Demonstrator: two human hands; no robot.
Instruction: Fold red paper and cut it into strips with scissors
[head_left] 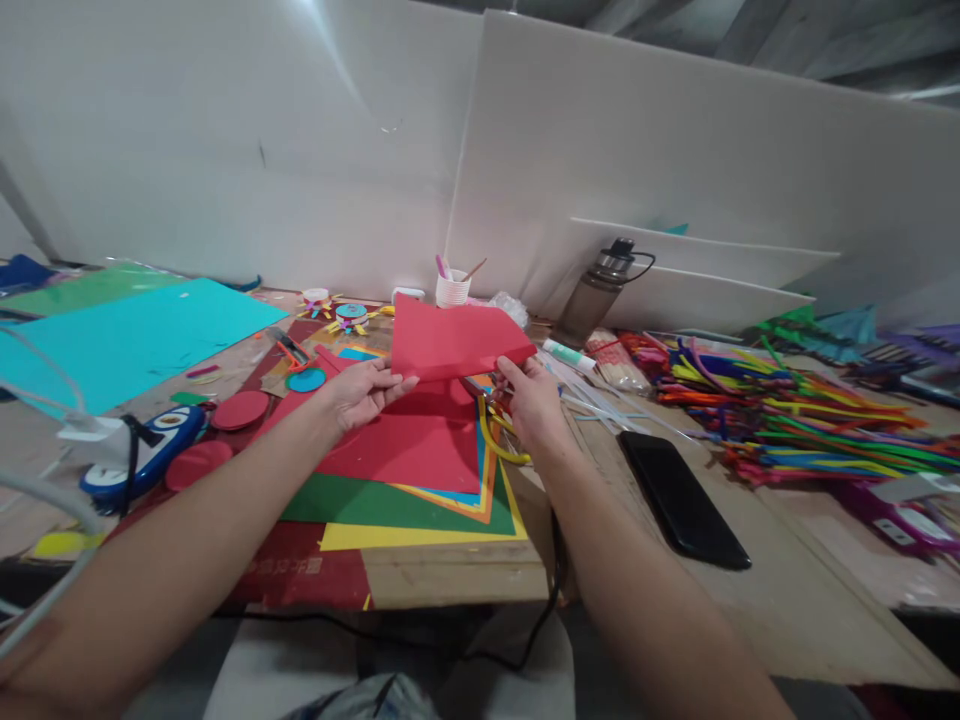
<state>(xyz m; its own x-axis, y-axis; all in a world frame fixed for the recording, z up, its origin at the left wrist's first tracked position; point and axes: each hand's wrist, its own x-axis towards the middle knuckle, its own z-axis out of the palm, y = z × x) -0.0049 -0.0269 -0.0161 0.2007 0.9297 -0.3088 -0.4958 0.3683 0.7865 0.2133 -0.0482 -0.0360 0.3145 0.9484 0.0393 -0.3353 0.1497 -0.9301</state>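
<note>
A red paper sheet is held up by its two lower corners above the table. My left hand pinches its left corner between thumb and fingers. At the right corner, my right hand grips the same sheet with its fingers closed. Below lies another red sheet on a stack of colored paper, with green and yellow edges showing. Yellow-handled scissors lie beside my right hand, partly hidden by it.
A black phone lies to the right, near bundles of pipe cleaners. Behind stand a bottle and a white cup. On the left are red discs, an orange cutter and a cyan sheet.
</note>
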